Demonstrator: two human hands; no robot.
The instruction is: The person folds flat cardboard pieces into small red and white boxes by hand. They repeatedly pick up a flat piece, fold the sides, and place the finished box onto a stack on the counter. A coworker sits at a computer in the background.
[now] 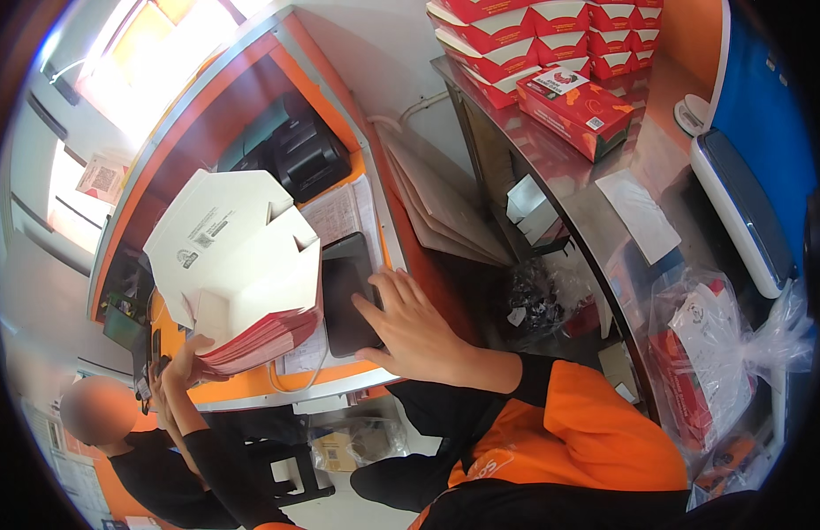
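My left hand (pixel 187 362) grips the near lower corner of a stack of nested paperboard food cartons (pixel 277 340), red outside and white inside. The top carton (pixel 242 238) stands open, its white flaps spread wide. Just right of the cartons, a dark tablet-like device (pixel 344 314) lies on the orange counter (pixel 238 389). My right hand (pixel 414 322) reaches over the device's right edge with its fingers spread, fingertips at the dark surface. Nothing is held in it. The cartons hide part of the counter and of the papers (pixel 339 212) behind the device.
A black printer-like machine (pixel 308 159) sits in the shelf behind. On the right, a steel table (pixel 569 190) bears stacked red cartons (pixel 560 31), a closed red box (pixel 576 108) and a bagged carton (pixel 693 362). Folded cardboard (pixel 436 199) leans between. Another person (pixel 154 468) is at the left.
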